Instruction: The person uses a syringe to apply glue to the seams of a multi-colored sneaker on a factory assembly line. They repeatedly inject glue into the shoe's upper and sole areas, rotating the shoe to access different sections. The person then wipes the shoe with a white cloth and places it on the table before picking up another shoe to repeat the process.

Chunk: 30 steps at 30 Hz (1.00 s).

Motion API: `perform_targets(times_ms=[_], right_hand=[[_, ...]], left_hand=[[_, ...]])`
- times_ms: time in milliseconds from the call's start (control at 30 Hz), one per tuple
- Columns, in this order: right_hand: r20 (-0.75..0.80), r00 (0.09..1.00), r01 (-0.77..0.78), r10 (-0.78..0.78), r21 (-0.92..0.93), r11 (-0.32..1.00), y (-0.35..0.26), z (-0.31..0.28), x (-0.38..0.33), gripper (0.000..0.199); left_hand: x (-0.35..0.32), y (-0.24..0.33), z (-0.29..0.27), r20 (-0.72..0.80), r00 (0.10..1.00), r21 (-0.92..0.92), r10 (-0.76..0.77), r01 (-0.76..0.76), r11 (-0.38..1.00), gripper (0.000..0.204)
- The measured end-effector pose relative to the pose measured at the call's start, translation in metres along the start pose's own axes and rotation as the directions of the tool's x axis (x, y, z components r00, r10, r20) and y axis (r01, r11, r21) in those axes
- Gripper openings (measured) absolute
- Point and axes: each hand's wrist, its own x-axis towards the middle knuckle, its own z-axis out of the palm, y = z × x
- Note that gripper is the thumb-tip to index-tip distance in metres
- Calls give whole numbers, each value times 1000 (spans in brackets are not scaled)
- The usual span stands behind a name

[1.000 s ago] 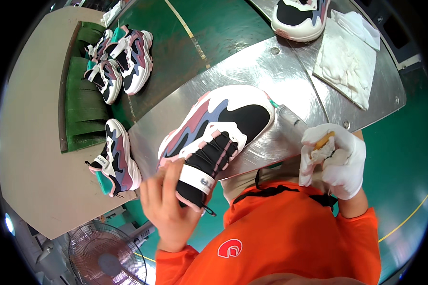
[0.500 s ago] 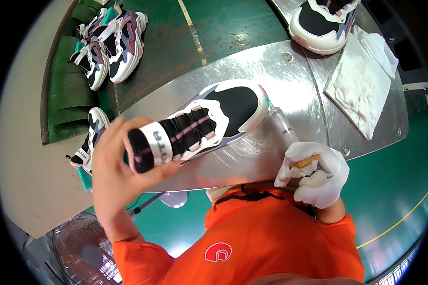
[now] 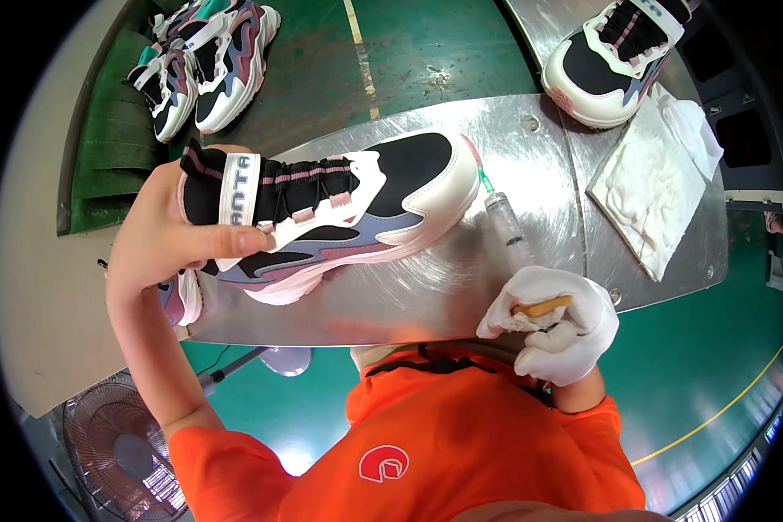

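Note:
My bare left hand (image 3: 178, 222) grips a sneaker (image 3: 383, 217) by its heel and collar, the thumb pressed on its near side. The shoe is white, black, pink and blue-grey. It is tilted, so its near side and pink-white sole edge show, and its toe points right. My right hand (image 3: 552, 326), in a white glove, closes round a clear syringe (image 3: 506, 224). The green needle tip of the syringe meets or nearly meets the toe's edge. A tan stick-like piece (image 3: 544, 306) and white wadding also sit in that hand; what they belong to is hidden.
A metal worktable (image 3: 444, 300) lies under the shoe. At right are a white cloth pad (image 3: 648, 187) and another sneaker (image 3: 605, 65). Several sneakers (image 3: 235, 70) stand on the green belt (image 3: 322, 70) at far left. A fan (image 3: 130, 452) stands at lower left.
My left hand has shifted left and rolled the sneaker, so its near side and sole edge now show. The syringe stays at the toe in my right hand. The whole view has shifted a little.

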Motion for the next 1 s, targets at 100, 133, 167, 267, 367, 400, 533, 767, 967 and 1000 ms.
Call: perform_targets(times_ms=[100,133,167,267,367,400,533,767,967,1000], right_hand=[[-10,1000,-28,28,-22,999,-1,1,-2,59],[-11,999,-31,31,-29,999,-1,0,-2,58],[-4,1000,-21,21,-34,999,-1,-1,-1,58],[-29,999,-39,38,-29,999,-2,1,-3,58],[-29,998,-50,48,-82,995,-5,-3,-8,58],[-37,998,-58,57,-37,998,-5,-7,-11,58],[-147,987,-41,72,202,979,0,-14,-18,60],[-339,940,42,-41,-4,999,-2,-14,-18,57],[-589,807,16,-52,-67,998,-13,8,-13,54],[-601,792,-1,-108,-178,984,-15,6,-2,53]], left_hand=[[0,4,-1,5,1000,23,-21,20,1000,62],[0,5,0,11,1000,6,-19,19,1000,62],[1,6,1,16,1000,-10,-18,18,1000,62],[-1,14,-1,62,994,2,-86,86,996,63],[-3,11,0,42,997,14,-59,58,998,62],[-4,7,2,32,999,-9,-11,11,1000,61],[-20,10,19,-59,992,205,113,-99,974,62],[17,38,-3,599,712,165,368,-559,813,104],[108,66,98,763,635,256,122,-469,845,61],[113,68,104,791,612,299,-5,-379,876,58]])
